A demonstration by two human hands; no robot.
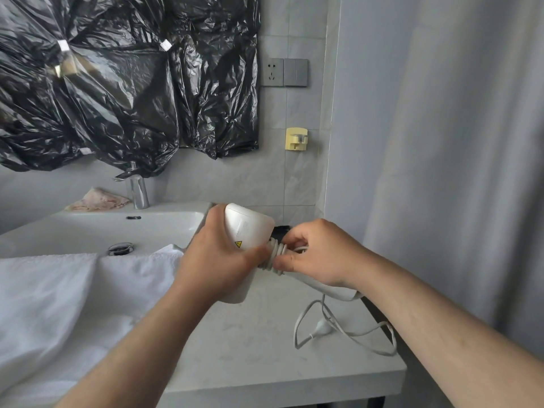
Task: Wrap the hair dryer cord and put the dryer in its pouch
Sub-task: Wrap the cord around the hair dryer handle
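Note:
My left hand grips the body of the white hair dryer, held above the counter with its barrel upright. Several turns of the white cord lie coiled around the dryer's handle, whose end sticks out to the right below my right hand. My right hand pinches the cord against those coils. The loose part of the cord hangs down and loops on the countertop, with the plug lying inside the loop. A dark object, perhaps the pouch, shows behind the dryer, mostly hidden.
A white sink with a chrome faucet is at the left, a white towel draped over its front. The grey countertop ends at the right edge beside a pale curtain. A wall socket and yellow hook are above.

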